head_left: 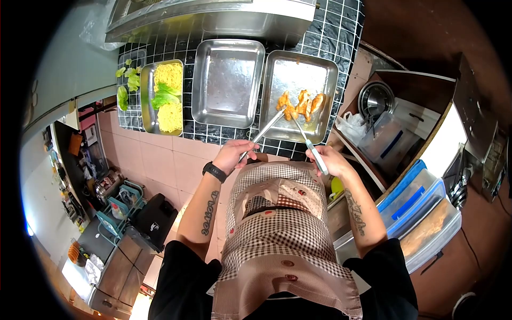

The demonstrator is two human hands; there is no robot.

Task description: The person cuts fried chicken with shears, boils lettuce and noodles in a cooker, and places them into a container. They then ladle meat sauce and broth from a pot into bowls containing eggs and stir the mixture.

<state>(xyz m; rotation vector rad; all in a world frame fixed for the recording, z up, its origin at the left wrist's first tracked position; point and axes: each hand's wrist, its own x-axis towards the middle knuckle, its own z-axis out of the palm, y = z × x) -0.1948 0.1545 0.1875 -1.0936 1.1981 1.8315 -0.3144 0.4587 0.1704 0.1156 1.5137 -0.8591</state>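
My left hand (236, 154) is closed around the handle of long metal tongs (268, 126), whose tips touch a piece of browned meat (289, 111) in the right metal tray (273, 69). A knife (314, 153) with a pale grey-green handle is gripped in my right hand (332, 161), its blade reaching to the same meat. More browned pieces (317, 104) lie just right of the blade. The middle metal tray (228, 80) holds nothing. In the narrower tray (147, 96) on the left are two yellow noodle blocks (169, 116) with green lettuce (164, 97) between them.
A clear container (133, 55) with lettuce leaves stands at the counter's left end. Behind the trays is a steel appliance (213, 24). On the right are an open cabinet (416, 80) with pots and plastic boxes (418, 213). A black bin-like box (152, 221) stands lower left.
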